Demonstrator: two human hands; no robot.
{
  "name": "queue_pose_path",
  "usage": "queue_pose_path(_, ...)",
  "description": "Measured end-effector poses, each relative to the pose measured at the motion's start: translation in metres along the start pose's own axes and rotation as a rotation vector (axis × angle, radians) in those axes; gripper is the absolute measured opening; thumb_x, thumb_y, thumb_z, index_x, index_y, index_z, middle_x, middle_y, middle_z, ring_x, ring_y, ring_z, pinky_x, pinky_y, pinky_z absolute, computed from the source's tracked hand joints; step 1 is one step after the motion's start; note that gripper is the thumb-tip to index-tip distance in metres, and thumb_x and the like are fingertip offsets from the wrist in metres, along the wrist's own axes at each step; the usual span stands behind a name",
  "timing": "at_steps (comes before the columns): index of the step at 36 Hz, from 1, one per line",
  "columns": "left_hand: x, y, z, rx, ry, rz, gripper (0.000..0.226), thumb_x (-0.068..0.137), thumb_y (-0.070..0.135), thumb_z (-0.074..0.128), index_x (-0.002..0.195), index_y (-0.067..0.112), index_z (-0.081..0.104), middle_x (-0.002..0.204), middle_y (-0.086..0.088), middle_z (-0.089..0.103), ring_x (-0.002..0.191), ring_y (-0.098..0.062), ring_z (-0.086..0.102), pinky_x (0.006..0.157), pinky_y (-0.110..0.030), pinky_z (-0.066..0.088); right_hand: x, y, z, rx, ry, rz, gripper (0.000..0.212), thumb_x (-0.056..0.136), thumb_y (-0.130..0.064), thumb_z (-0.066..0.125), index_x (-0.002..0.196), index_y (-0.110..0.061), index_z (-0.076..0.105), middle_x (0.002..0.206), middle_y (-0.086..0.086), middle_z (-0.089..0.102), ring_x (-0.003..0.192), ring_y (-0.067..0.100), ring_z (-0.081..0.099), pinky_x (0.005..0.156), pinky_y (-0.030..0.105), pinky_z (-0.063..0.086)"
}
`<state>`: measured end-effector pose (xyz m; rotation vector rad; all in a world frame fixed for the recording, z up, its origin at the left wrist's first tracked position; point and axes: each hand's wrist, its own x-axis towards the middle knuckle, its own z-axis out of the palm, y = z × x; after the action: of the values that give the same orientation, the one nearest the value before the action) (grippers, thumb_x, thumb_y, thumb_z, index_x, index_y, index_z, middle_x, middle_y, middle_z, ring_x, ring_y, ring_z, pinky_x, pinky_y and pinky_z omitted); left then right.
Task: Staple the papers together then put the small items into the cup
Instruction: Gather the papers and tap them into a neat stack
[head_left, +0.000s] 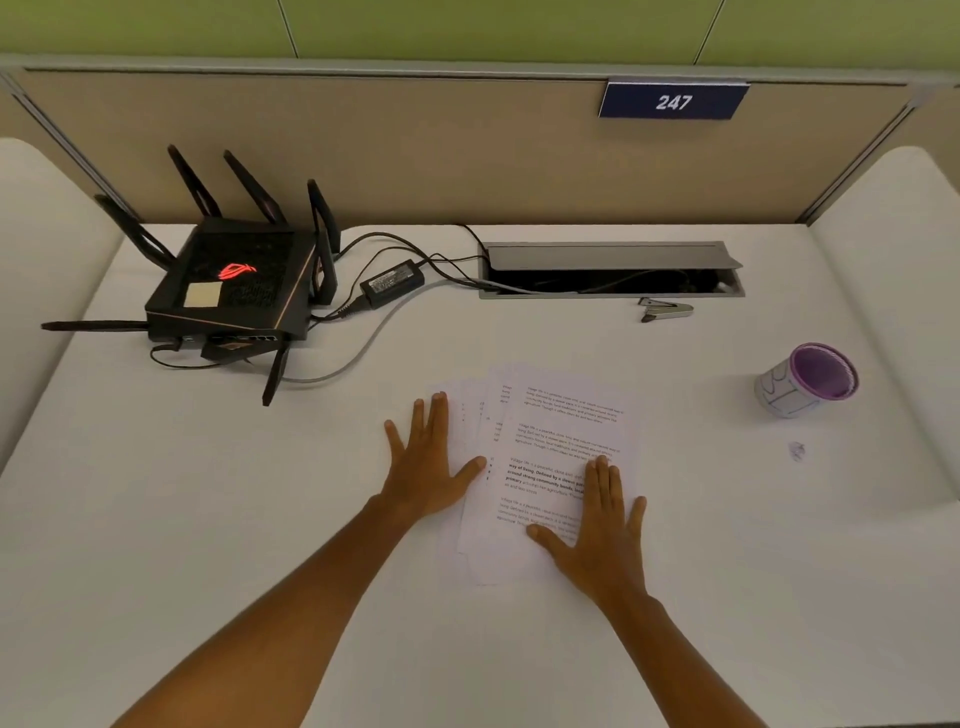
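Note:
Several printed white papers lie fanned out loosely in the middle of the white desk. My left hand rests flat, fingers apart, on the papers' left edge. My right hand lies flat on the top sheet's lower right part. A small metal stapler sits at the back, just in front of the cable hatch. A paper cup with a purple inside lies tipped on its side at the right. A small pale item lies on the desk below the cup.
A black router with several antennas stands at the back left, with a power brick and cables trailing to an open cable hatch. A beige partition with a "247" sign closes the back.

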<state>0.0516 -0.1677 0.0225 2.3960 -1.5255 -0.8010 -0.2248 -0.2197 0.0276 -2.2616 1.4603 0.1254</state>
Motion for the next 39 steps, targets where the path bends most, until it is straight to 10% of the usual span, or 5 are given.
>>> queue_pose_path(10,-0.002,0.008,-0.001,-0.114,-0.015,0.008,0.105,0.103,0.062,0.052,0.168,0.019,-0.018,0.180,-0.005,-0.016,0.167,-0.025,-0.016,0.130,-0.058,-0.019,0.001,-0.005,-0.008,-0.001,-0.031,0.028,0.134,0.072,-0.097,0.035,0.164,-0.014,-0.015,0.174,0.002,-0.016,0.161,0.020,-0.015,0.128,0.060,-0.005)
queue_pose_path(16,0.015,-0.006,-0.013,-0.054,-0.030,0.014,0.119,0.095,0.070,0.060,0.167,0.017,-0.019,0.179,-0.005,-0.020,0.166,-0.026,-0.018,0.132,-0.060,-0.013,0.021,-0.006,-0.033,0.083,0.116,0.025,0.128,0.071,-0.083,0.069,0.164,-0.012,0.015,0.171,0.007,0.025,0.158,0.028,0.017,0.127,0.059,0.015)
queue_pose_path(24,0.020,-0.005,-0.016,0.007,-0.039,-0.004,0.138,0.085,0.079,0.065,0.165,0.013,-0.026,0.178,-0.007,-0.024,0.166,-0.028,-0.020,0.131,-0.061,-0.013,0.043,-0.001,-0.035,-0.009,-0.126,0.022,0.164,0.050,-0.104,0.053,0.160,-0.013,-0.027,0.171,0.004,-0.028,0.158,0.022,-0.025,0.125,0.066,-0.007)
queue_pose_path(34,0.010,0.011,-0.020,-0.096,-0.059,-0.008,0.134,0.086,0.073,0.070,0.165,0.023,-0.027,0.181,-0.007,-0.009,0.167,-0.030,-0.012,0.127,-0.064,-0.017,0.042,-0.003,-0.034,0.011,-0.135,0.025,0.166,0.047,-0.106,0.053,0.159,-0.014,-0.030,0.170,0.002,-0.029,0.158,0.020,-0.025,0.125,0.066,-0.007)
queue_pose_path(39,-0.002,0.031,-0.023,-0.536,0.026,-0.016,0.123,0.094,0.041,0.080,0.167,0.034,-0.019,0.173,-0.005,0.034,0.163,-0.037,0.023,0.134,-0.063,0.004,0.042,-0.004,-0.035,0.009,-0.132,0.034,0.166,0.048,-0.105,0.054,0.158,-0.014,-0.030,0.171,0.002,-0.028,0.159,0.020,-0.023,0.125,0.066,-0.005)
